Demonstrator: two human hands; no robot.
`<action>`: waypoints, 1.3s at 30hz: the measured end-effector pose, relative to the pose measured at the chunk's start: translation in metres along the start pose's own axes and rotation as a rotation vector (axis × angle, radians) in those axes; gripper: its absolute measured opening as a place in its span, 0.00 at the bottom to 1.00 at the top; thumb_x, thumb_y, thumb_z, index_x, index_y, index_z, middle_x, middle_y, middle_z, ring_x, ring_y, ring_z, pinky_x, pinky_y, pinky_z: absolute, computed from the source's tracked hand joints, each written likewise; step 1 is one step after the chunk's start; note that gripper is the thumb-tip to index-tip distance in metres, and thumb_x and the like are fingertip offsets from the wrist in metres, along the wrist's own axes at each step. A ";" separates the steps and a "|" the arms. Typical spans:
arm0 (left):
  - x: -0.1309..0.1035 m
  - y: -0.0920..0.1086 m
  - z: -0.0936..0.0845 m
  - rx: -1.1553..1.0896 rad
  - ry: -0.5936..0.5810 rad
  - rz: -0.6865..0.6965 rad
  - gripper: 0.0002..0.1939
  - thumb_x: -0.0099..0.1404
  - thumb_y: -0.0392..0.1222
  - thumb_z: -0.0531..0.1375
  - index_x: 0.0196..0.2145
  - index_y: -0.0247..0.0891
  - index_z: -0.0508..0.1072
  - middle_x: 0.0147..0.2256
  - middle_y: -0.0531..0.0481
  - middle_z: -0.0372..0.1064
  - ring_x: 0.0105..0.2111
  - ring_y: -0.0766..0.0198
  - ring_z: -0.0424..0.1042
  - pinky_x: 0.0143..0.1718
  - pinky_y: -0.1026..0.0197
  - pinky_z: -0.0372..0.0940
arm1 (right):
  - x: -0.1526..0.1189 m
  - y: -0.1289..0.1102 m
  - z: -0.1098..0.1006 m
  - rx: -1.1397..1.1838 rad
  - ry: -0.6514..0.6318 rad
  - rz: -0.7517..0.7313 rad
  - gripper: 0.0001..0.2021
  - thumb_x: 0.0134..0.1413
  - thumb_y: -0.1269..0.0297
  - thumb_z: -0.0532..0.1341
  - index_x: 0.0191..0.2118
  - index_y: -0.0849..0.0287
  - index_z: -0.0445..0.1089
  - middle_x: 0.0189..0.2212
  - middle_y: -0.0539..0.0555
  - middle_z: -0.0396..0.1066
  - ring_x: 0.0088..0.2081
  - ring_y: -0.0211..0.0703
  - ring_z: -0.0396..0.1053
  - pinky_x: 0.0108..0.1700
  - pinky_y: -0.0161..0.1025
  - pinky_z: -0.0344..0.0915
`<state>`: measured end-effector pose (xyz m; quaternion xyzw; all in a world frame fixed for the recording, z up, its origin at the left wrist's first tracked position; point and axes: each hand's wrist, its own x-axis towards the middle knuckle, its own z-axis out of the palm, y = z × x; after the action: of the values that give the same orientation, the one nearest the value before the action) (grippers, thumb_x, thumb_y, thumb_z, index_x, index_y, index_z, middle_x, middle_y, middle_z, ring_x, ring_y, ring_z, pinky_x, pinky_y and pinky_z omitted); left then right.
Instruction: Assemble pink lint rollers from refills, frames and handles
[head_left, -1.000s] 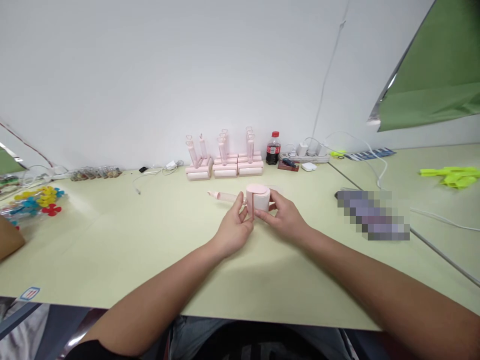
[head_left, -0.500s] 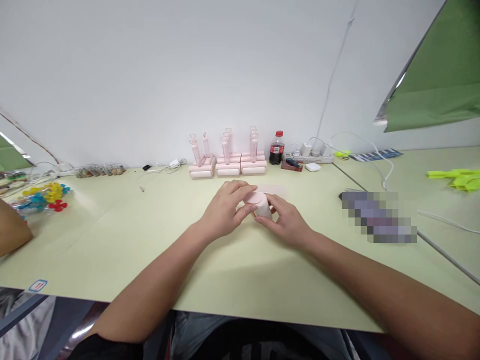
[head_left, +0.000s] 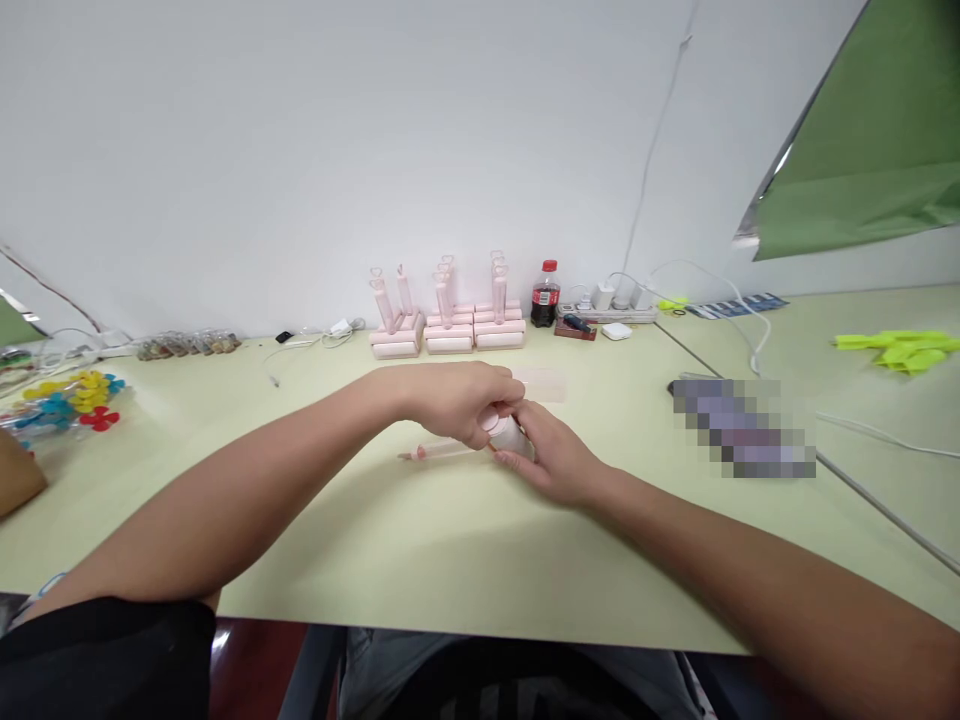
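Observation:
Between my two hands a pale pink-white cylinder [head_left: 511, 436], which looks like a lint roller, is tilted towards me and to the left. My left hand [head_left: 469, 395] comes over from the left with its fingers curled down on the cylinder's round end. My right hand [head_left: 559, 455] wraps the cylinder's right side, thumb in front and fingers behind. Left of the cylinder a slim, clear pink handle [head_left: 439, 450] lies on the table, its right end hidden behind my left hand. Behind my hands is a flat, see-through pink piece [head_left: 545, 385].
Pink lint rollers [head_left: 499, 325] with upright handles stand along the wall. Beside them are a cola bottle [head_left: 546, 295] and a power strip [head_left: 611, 314]. A blurred-out object [head_left: 739, 425] lies right. Bagged colourful flower shapes [head_left: 94, 395] and another person's arm [head_left: 16, 475] are far left.
My left hand has turned over, elbow raised, and curled onto the cylinder's end. The cylinder has tilted towards me and left. The clear pink handle now shows left of it.

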<state>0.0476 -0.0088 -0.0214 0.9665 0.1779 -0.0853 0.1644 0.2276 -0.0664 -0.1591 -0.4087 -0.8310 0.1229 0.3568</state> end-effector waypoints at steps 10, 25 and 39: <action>0.006 -0.004 -0.006 -0.018 -0.090 0.036 0.11 0.52 0.34 0.60 0.31 0.40 0.60 0.36 0.52 0.60 0.30 0.66 0.62 0.29 0.63 0.57 | 0.002 0.000 0.006 0.034 -0.021 0.012 0.18 0.60 0.64 0.56 0.53 0.58 0.53 0.47 0.62 0.62 0.47 0.55 0.60 0.48 0.54 0.65; -0.005 -0.035 0.020 0.119 0.350 -0.059 0.09 0.59 0.33 0.56 0.39 0.38 0.64 0.35 0.50 0.65 0.31 0.65 0.65 0.28 0.64 0.56 | 0.002 0.021 0.017 0.472 0.225 0.251 0.17 0.61 0.53 0.57 0.49 0.55 0.56 0.39 0.54 0.64 0.39 0.46 0.65 0.37 0.42 0.69; 0.007 -0.042 0.117 0.410 0.288 -0.020 0.09 0.60 0.30 0.53 0.37 0.38 0.68 0.36 0.45 0.67 0.31 0.59 0.66 0.35 0.56 0.60 | 0.007 0.027 -0.010 -0.015 0.106 0.267 0.22 0.52 0.63 0.61 0.54 0.56 0.66 0.51 0.58 0.71 0.51 0.54 0.67 0.53 0.53 0.63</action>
<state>0.0255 -0.0099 -0.1435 0.9800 0.1881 0.0175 -0.0631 0.2477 -0.0449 -0.1624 -0.5242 -0.7501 0.1412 0.3775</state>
